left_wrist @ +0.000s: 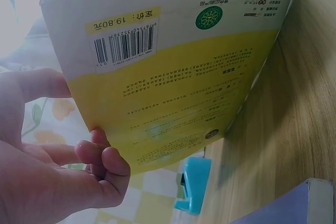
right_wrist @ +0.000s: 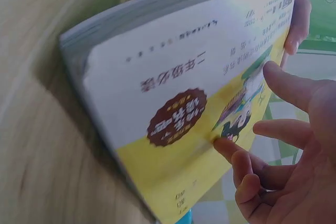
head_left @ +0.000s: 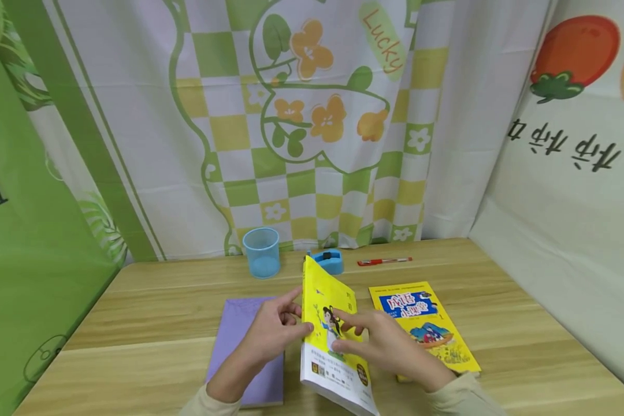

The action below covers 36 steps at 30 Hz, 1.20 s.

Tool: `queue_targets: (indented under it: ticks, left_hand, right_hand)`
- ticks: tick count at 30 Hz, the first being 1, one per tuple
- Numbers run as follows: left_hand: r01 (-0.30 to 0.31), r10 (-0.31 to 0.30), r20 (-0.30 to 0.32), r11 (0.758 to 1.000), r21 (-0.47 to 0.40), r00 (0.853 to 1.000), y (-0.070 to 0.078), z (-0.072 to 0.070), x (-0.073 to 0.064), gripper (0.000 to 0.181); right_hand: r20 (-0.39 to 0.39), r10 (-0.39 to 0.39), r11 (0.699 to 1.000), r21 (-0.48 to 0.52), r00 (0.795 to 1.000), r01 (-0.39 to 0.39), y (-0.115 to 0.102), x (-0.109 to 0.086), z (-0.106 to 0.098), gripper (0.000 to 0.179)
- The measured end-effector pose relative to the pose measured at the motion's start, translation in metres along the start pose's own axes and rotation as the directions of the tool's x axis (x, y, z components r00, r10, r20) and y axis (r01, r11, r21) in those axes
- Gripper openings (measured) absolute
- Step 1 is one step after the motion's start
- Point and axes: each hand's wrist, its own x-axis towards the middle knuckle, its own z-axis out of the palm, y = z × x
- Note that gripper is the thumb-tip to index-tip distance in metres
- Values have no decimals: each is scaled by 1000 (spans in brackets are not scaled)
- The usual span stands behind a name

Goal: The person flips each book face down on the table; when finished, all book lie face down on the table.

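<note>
A yellow and white paperback book [head_left: 319, 289] stands tilted on edge above the table, its illustrated front cover turned to the right. My left hand [head_left: 270, 329] pinches it by the spine side, thumb on the front cover. In the left wrist view the back cover [left_wrist: 173, 93] shows a barcode and price. My right hand [head_left: 385, 344] touches the front cover with fingertips and thumb, the fingers extended, as the right wrist view shows too. Beneath my left forearm lies a purple book [head_left: 247, 335]. Another yellow book [head_left: 421, 300] lies flat near my right hand.
Towards the back of the wooden table [head_left: 161, 300] stand a blue mesh cup [head_left: 262, 257] and a blue tape dispenser [head_left: 333, 263], partly behind the held book. A red pen [head_left: 385, 262] lies to their right. Printed curtains [head_left: 312, 190] hang behind and at both sides.
</note>
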Motion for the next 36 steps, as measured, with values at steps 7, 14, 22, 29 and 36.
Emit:
queue_targets:
  ticks: [7,14,22,29,36]
  left_hand:
    - [3,-3,-8,1000,-19,1000,-1,1,0,75]
    - [17,-16,15,998,-65,1000,-2,2,0,66]
    - [18,-13,48,995,-98,999,0,1,0,64]
    - [9,-2,58,994,-109,998,3,1,-2,65]
    - [-20,26,59,995,-100,998,8,1,-4,64]
  right_hand:
    - [13,-6,1000,-30,1000,6,-10,4,0,64]
    - [65,-13,999,-47,998,16,-16,6,-5,65]
    - [96,-24,998,-52,995,29,-16,6,-7,64]
    - [115,-37,998,-38,993,41,-15,4,-8,63]
    - [130,-58,998,-12,990,60,-16,4,-9,62]
